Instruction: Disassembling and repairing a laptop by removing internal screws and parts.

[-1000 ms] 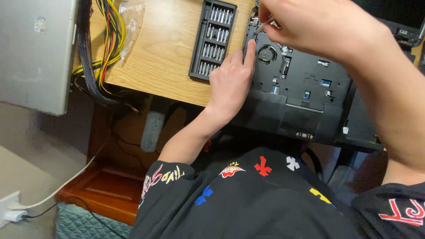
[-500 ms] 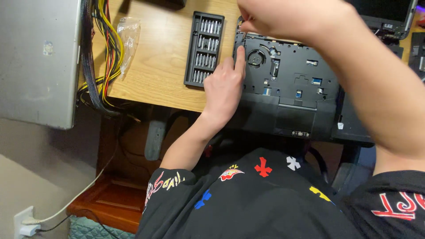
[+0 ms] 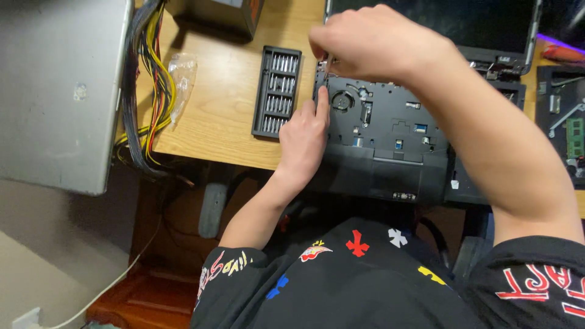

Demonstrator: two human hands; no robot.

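An opened black laptop base (image 3: 390,131) lies on the wooden desk (image 3: 225,103), its fan and inner parts showing. My left hand (image 3: 303,137) rests flat on the base's left edge, index finger stretched up beside the fan. My right hand (image 3: 372,42) is above the base's top left corner, fingers pinched on a thin screwdriver (image 3: 326,68) whose tip points down at that corner. A black tray of screwdriver bits (image 3: 277,91) sits just left of the laptop.
A grey computer case (image 3: 61,91) with a bundle of yellow and black cables (image 3: 149,85) fills the left. A clear plastic bag (image 3: 181,76) lies on the desk. The laptop screen (image 3: 439,24) stands behind; more black parts (image 3: 560,116) lie at the right.
The view has shifted, so the laptop and bit tray sit lower in frame. My right hand stays pinched at the top left corner; my left hand keeps its place on the edge.
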